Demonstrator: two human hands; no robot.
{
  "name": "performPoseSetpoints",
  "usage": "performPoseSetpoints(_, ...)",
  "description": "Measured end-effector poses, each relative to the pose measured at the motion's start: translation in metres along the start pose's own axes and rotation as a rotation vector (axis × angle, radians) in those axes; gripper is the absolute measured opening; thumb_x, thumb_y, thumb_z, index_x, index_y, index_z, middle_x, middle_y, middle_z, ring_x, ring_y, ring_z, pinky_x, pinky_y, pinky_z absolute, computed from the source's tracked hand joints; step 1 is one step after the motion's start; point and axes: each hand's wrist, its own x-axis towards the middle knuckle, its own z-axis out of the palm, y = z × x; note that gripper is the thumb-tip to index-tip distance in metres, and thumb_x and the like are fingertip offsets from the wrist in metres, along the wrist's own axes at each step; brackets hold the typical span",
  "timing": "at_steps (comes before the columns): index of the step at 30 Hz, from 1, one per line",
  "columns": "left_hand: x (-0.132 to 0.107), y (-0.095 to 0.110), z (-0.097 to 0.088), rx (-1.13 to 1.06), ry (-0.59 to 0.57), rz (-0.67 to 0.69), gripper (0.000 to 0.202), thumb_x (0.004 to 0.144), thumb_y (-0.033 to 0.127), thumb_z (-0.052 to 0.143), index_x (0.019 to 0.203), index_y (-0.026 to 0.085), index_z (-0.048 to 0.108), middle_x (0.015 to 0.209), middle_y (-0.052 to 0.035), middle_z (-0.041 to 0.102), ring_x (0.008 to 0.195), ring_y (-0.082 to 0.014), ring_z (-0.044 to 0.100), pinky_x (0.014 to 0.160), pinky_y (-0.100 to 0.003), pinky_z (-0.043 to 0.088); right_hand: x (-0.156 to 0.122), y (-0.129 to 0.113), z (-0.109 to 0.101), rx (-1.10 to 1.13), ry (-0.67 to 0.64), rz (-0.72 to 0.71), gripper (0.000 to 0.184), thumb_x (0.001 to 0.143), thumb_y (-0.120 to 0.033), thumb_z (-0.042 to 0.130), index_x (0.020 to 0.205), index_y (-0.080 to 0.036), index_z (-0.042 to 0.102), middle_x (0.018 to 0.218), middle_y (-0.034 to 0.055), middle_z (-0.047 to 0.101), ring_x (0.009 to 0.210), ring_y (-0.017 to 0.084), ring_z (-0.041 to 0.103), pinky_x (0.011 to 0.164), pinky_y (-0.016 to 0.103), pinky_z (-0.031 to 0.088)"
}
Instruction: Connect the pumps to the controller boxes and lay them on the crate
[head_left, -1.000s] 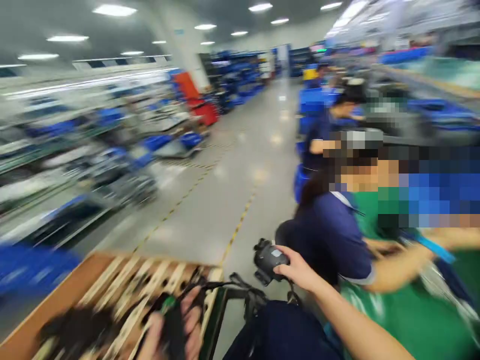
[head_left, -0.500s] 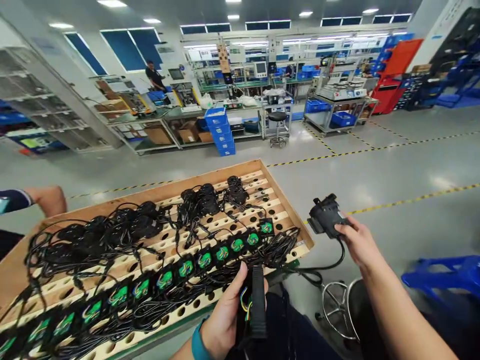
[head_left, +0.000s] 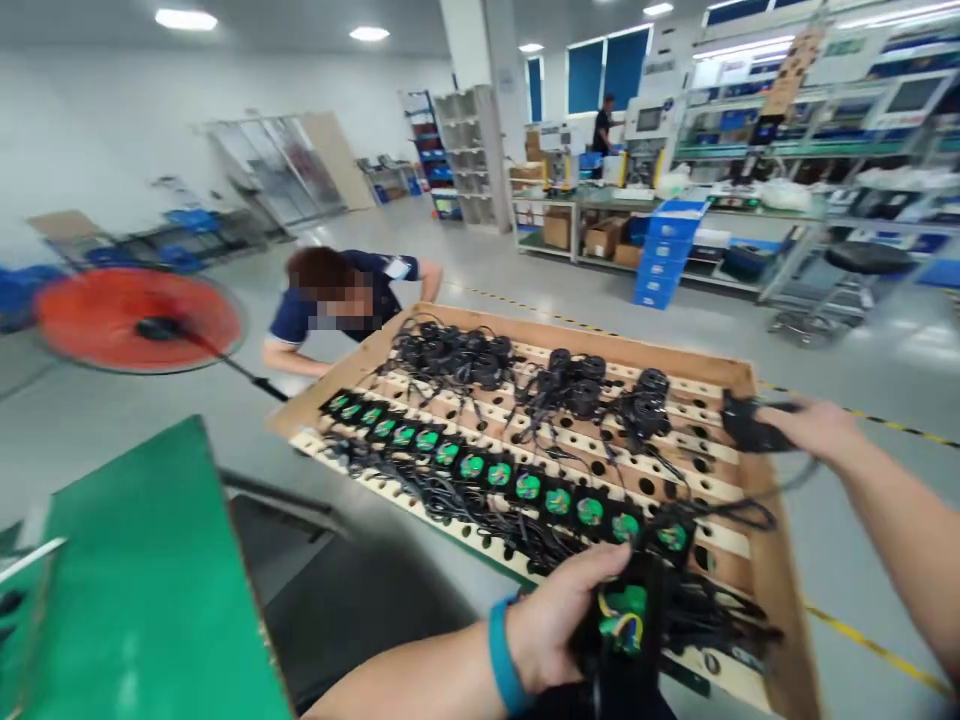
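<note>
My left hand (head_left: 559,620), with a teal band at the wrist, grips a black housing (head_left: 651,655) at the tray's near right edge. Inside the housing shows a green circuit board (head_left: 628,605) with coloured wires. My right hand (head_left: 817,428) holds a blurred black plastic part (head_left: 754,422) with a cable (head_left: 795,480), over the right rim of the wooden tray (head_left: 784,580). Between my hands and beyond lies a row of open black units (head_left: 526,487) with green boards. Coiled black cables (head_left: 435,492) lie along the row's near side.
Clusters of black parts (head_left: 577,380) with cables fill the tray's back. A co-worker (head_left: 375,290) bends at its far left corner. On the left are a red round fan (head_left: 97,320) and a green-topped surface (head_left: 142,590). Stacked blue bins (head_left: 667,255) stand behind.
The view has swung left, bringing the co-worker and fan in. My right hand has brought its black part from beside the tray to over its right rim. My left hand keeps its housing.
</note>
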Motion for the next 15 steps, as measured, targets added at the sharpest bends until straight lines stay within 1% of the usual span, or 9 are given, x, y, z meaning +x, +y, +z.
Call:
performPoseSetpoints(1, -0.004, -0.003, -0.002, -0.001, 0.07, 0.055, 0.046, 0.077, 0.039, 0.079, 0.114, 0.014, 0.068, 0.081, -0.0068, 0.074, 0.069, -0.0202, 0.07, 0.063, -0.028, 0.054, 0.007, -0.015, 0.001, -0.009, -0.078, -0.023, 0.039, 0.082, -0.044, 0.055, 0.089, -0.014, 0.079, 0.078, 0.0229, 0.073, 0.073, 0.033, 0.069, 0.064, 0.041, 0.049)
performPoseSetpoints(2, -0.006, -0.006, -0.005, 0.006, 0.146, 0.095, 0.048, 0.074, 0.034, 0.081, 0.117, 0.018, 0.066, 0.083, -0.0041, 0.074, 0.07, -0.0192, 0.069, 0.06, -0.026, 0.053, 0.015, -0.027, 0.003, -0.006, -0.092, -0.046, 0.041, 0.083, -0.042, 0.054, 0.098, -0.012, 0.078, 0.089, 0.0214, 0.074, 0.081, 0.031, 0.07, 0.069, 0.038, 0.051)
performPoseSetpoints(3, -0.007, -0.007, -0.009, 0.023, 0.216, 0.116, 0.051, 0.072, 0.03, 0.083, 0.119, 0.022, 0.064, 0.084, -0.0016, 0.074, 0.069, -0.0181, 0.068, 0.055, -0.024, 0.051, 0.025, -0.036, 0.007, -0.006, -0.098, -0.052, 0.042, 0.084, -0.043, 0.056, 0.105, -0.012, 0.077, 0.096, 0.0181, 0.075, 0.087, 0.029, 0.069, 0.073, 0.034, 0.051)
performPoseSetpoints(4, -0.005, -0.007, -0.012, 0.055, 0.257, 0.132, 0.054, 0.071, 0.027, 0.084, 0.121, 0.024, 0.063, 0.086, -0.0005, 0.073, 0.068, -0.0171, 0.068, 0.051, -0.023, 0.049, 0.037, -0.04, 0.012, -0.003, -0.113, -0.06, 0.042, 0.083, -0.043, 0.058, 0.108, -0.014, 0.076, 0.1, 0.0142, 0.075, 0.09, 0.026, 0.069, 0.075, 0.031, 0.051)
performPoseSetpoints(5, -0.003, -0.007, -0.014, 0.092, 0.272, 0.129, 0.057, 0.071, 0.026, 0.084, 0.123, 0.025, 0.061, 0.086, 0.0, 0.073, 0.068, -0.0168, 0.068, 0.049, -0.021, 0.048, 0.05, -0.042, 0.018, 0.002, -0.129, -0.064, 0.043, 0.082, -0.044, 0.06, 0.111, -0.017, 0.075, 0.102, 0.0104, 0.075, 0.091, 0.024, 0.069, 0.075, 0.027, 0.051)
performPoseSetpoints(7, 0.003, -0.006, -0.015, 0.147, 0.247, 0.106, 0.062, 0.072, 0.025, 0.084, 0.129, 0.024, 0.059, 0.084, -0.0006, 0.072, 0.066, -0.0173, 0.068, 0.045, -0.02, 0.046, 0.075, -0.038, 0.03, -0.003, -0.166, -0.068, 0.043, 0.078, -0.042, 0.066, 0.111, -0.016, 0.075, 0.1, 0.0087, 0.076, 0.087, 0.022, 0.068, 0.073, 0.025, 0.051)
performPoseSetpoints(9, 0.007, -0.007, -0.01, 0.164, 0.198, 0.084, 0.065, 0.075, 0.028, 0.082, 0.134, 0.022, 0.055, 0.084, -0.0021, 0.071, 0.064, -0.019, 0.07, 0.042, -0.02, 0.046, 0.094, -0.034, 0.04, -0.023, -0.198, -0.1, 0.044, 0.073, -0.036, 0.071, 0.111, -0.014, 0.076, 0.1, 0.01, 0.076, 0.088, 0.023, 0.068, 0.074, 0.025, 0.052)
performPoseSetpoints(12, 0.015, -0.012, -0.001, 0.16, 0.083, 0.111, 0.063, 0.082, 0.032, 0.075, 0.138, 0.021, 0.048, 0.092, -0.0061, 0.071, 0.061, -0.0191, 0.07, 0.039, -0.021, 0.046, 0.114, -0.033, 0.054, -0.075, -0.239, -0.184, 0.051, 0.066, -0.027, 0.075, 0.115, -0.013, 0.075, 0.107, 0.0115, 0.075, 0.098, 0.026, 0.067, 0.079, 0.026, 0.052)
performPoseSetpoints(15, 0.027, -0.017, 0.002, 0.149, -0.048, 0.121, 0.061, 0.087, 0.029, 0.07, 0.141, 0.021, 0.043, 0.092, -0.0066, 0.07, 0.058, -0.0176, 0.069, 0.041, -0.021, 0.049, 0.133, -0.032, 0.068, -0.127, -0.282, -0.236, 0.057, 0.064, -0.025, 0.075, 0.119, -0.013, 0.074, 0.111, 0.0114, 0.074, 0.101, 0.027, 0.067, 0.083, 0.027, 0.052)
